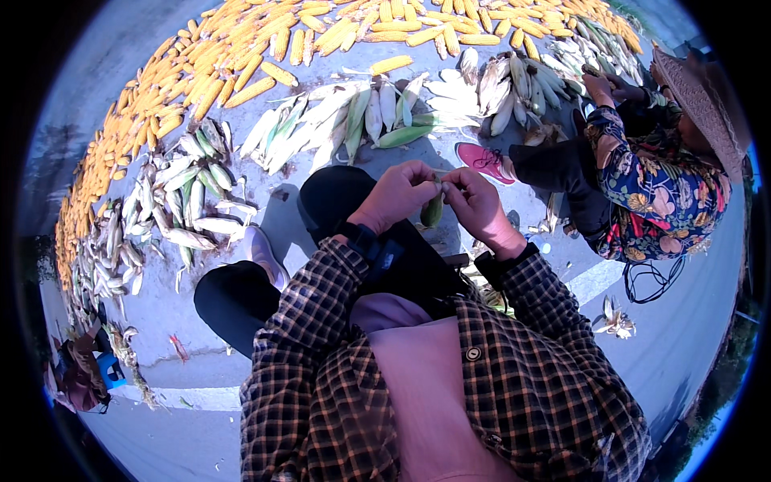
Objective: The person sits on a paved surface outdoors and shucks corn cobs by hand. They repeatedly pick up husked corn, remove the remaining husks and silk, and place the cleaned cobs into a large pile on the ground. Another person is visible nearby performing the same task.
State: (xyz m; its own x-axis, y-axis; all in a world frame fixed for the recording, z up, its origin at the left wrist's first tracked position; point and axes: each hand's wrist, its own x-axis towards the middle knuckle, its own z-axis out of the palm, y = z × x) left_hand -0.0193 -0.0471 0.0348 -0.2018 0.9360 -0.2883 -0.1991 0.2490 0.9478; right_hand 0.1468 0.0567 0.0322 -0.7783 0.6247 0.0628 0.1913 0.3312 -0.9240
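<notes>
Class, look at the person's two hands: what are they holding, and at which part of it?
Both the left hand and right hand grip a green-husked corn ear at its upper end; the rest hangs below.

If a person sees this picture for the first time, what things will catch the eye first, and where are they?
The broad band of bare yellow corn cobs curves along the top and left of the ground. In the middle, the left hand and right hand together hold one green-husked ear above the knees. At the right sits another person in a flowered shirt and straw hat, by a pile of unhusked ears.
</notes>
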